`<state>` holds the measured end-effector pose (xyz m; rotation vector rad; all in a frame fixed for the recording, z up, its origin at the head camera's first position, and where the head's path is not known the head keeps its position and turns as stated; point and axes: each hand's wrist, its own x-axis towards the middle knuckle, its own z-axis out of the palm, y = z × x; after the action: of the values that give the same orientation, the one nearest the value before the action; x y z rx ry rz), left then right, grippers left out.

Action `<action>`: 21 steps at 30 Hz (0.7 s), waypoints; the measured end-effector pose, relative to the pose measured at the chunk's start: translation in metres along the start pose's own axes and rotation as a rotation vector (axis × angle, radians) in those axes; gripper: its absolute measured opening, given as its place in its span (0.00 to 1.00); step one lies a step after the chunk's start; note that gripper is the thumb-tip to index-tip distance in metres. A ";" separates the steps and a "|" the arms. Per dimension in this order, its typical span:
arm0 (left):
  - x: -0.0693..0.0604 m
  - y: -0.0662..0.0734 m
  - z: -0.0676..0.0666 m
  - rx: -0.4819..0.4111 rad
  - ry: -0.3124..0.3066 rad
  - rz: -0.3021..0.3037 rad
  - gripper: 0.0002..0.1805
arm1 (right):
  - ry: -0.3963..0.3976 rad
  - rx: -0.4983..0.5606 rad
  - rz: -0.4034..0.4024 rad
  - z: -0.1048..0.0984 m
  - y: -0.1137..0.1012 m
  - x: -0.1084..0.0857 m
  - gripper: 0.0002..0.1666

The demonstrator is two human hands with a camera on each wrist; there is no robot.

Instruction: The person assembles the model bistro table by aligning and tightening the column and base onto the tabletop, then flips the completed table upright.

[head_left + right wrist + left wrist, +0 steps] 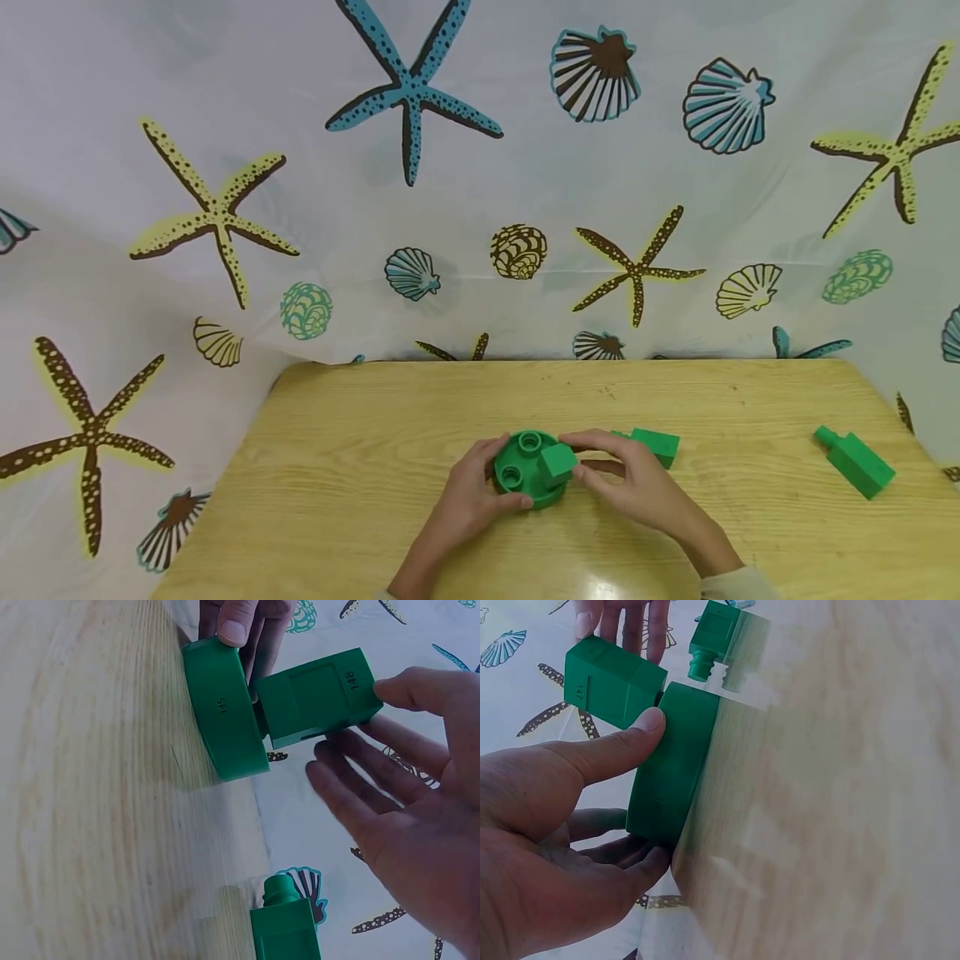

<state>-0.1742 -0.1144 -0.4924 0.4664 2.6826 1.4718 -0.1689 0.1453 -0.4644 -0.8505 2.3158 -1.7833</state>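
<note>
A round green base (536, 498) with two round sockets showing stands on the wooden table. My left hand (468, 500) grips its left side, thumb at the near rim and fingers round the far side. A green block (558, 463) rises from the right part of the base, its lower end at the base in the right wrist view. My right hand (643, 492) holds this block between thumb and fingers; in the right wrist view the thumb touches its outer end and fingertips lie along its side.
Behind my right hand a green block with a knob (660, 446) lies on the table (360, 450). Another knobbed green block (858, 465) lies farther right. A cloth (480, 192) printed with starfish and shells hangs behind the table and along its sides.
</note>
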 end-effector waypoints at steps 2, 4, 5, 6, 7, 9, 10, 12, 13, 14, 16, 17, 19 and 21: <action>0.000 0.000 -0.001 -0.003 0.000 0.007 0.50 | 0.004 0.016 0.007 0.001 0.000 0.000 0.24; 0.000 0.001 -0.001 -0.010 -0.004 0.011 0.50 | 0.014 0.025 0.027 0.002 0.000 0.001 0.23; 0.000 0.001 -0.001 -0.013 -0.007 0.014 0.50 | 0.020 0.029 0.037 0.002 0.000 0.001 0.24; 0.000 0.001 -0.002 -0.014 -0.010 0.015 0.50 | 0.028 0.029 0.042 0.003 0.000 0.001 0.23; 0.000 0.001 -0.001 -0.021 -0.011 0.016 0.50 | 0.035 0.026 0.043 0.003 0.000 0.001 0.23; 0.001 0.002 0.000 -0.027 -0.012 0.018 0.50 | 0.049 0.024 0.034 0.004 0.001 0.002 0.23; 0.001 0.002 0.000 -0.027 -0.013 0.019 0.50 | 0.053 0.023 0.025 0.005 0.002 0.002 0.22; 0.001 0.001 0.000 -0.030 -0.016 0.025 0.50 | 0.053 0.015 -0.001 0.007 0.004 0.003 0.22; 0.001 0.001 0.000 -0.033 -0.019 0.028 0.50 | 0.053 0.004 -0.015 0.008 0.005 0.003 0.23; 0.001 0.000 0.000 -0.035 -0.023 0.030 0.50 | 0.049 -0.003 -0.026 0.009 0.006 0.003 0.23; 0.000 -0.002 0.000 -0.045 -0.033 0.029 0.50 | 0.038 -0.040 -0.042 0.011 0.007 0.002 0.24; -0.001 -0.002 0.001 -0.046 -0.035 0.031 0.50 | 0.033 -0.065 -0.045 0.012 0.006 0.001 0.24; -0.002 -0.003 0.001 -0.047 -0.030 0.028 0.50 | 0.027 -0.114 -0.049 0.014 0.006 0.002 0.25; -0.003 -0.003 0.002 -0.046 -0.022 0.023 0.49 | 0.027 -0.151 -0.044 0.017 0.006 0.002 0.25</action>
<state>-0.1712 -0.1154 -0.4965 0.5090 2.6292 1.5215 -0.1658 0.1304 -0.4745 -0.9114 2.4941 -1.6624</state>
